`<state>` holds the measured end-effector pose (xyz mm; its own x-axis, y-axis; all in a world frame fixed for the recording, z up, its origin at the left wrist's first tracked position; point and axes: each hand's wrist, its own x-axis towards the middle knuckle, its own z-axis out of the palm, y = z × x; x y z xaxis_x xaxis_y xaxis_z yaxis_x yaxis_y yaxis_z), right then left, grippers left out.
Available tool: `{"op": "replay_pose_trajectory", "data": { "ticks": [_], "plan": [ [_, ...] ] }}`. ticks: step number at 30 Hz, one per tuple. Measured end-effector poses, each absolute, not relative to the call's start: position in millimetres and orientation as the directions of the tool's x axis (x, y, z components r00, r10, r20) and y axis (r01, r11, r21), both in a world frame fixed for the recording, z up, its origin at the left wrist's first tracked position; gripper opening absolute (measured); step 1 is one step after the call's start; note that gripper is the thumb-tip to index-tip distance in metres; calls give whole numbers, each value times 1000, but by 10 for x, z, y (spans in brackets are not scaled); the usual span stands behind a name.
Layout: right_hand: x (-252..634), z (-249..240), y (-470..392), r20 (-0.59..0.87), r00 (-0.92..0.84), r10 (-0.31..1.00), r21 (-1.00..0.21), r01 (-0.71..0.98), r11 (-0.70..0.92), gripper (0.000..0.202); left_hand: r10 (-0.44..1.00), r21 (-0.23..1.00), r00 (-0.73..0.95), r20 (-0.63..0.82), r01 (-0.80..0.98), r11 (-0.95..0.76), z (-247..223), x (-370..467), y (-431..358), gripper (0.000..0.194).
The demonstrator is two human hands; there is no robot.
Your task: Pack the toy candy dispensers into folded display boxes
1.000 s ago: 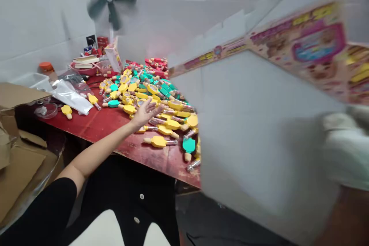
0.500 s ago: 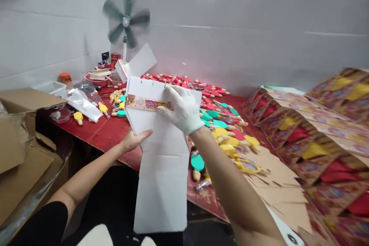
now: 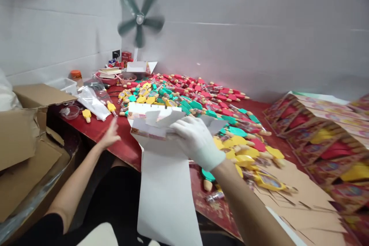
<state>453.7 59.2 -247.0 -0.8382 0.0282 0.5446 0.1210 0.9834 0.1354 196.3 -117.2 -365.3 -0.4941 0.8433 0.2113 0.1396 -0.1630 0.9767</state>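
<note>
A white cardboard box blank [image 3: 165, 184] with a printed strip hangs over the table's front edge, its long panel pointing down toward my lap. My right hand [image 3: 197, 140], in a white glove, grips a folded part of its upper end. Off to the left, my bare left hand [image 3: 110, 135] is free of the cardboard, fingers apart, above the red table [image 3: 122, 132]. Behind the blank lie many small paddle-shaped toys in red, green [image 3: 196, 105] and yellow [image 3: 236, 141], with beige handles and clear tubes.
Printed boxes holding red and yellow pieces [image 3: 337, 148] are stacked at the right. Flat brown cardboard sheets [image 3: 305, 200] lie in front of them. Open cartons [image 3: 17, 134] stand at the left. Clear bags [image 3: 93, 102] and a spinning fan [image 3: 140, 19] are further back.
My left hand has let go of the box blank and moved left. The blank's upper end has been folded over and tipped flatter under my right hand. The view has swung slightly left.
</note>
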Motion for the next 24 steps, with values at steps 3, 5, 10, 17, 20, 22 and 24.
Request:
{"op": "replay_pose_trajectory", "data": {
  "ticks": [3, 5, 10, 17, 20, 22, 24],
  "plan": [
    [4719, -2559, 326, 590, -806, -51, 211, 93, 973, 20, 870, 957, -399, 290, 151, -249, -3155, 1901, -1319, 82],
    [4760, -2572, 129, 598, -799, -64, 244, 105, 964, 17, 979, 971, -72, 191, 159, -178, -2807, 2020, -1271, 69],
    [4865, -2622, -155, 653, -754, -68, 185, 72, 980, 20, 954, 942, 296, 46, 306, -140, -2455, 2401, -1001, 54],
    [5330, -2693, -292, 673, -738, 42, 279, 307, 910, 43, 896, 910, -294, 334, 349, -224, -3008, 2771, -769, 50],
    [5360, -2736, -228, 505, -736, 451, 200, 608, 768, 43, 788, 922, -481, 384, 252, -295, -3139, 3063, -786, 52],
    [5303, -2761, -155, 211, -702, 680, 159, 711, 685, 46, 820, 899, -374, 433, 241, -365, -3188, 3220, -851, 54],
    [5245, -2781, -100, -42, -661, 749, 135, 739, 660, 52, 862, 874, -169, 478, 190, -447, -3256, 3267, -924, 71]
  ]
}}
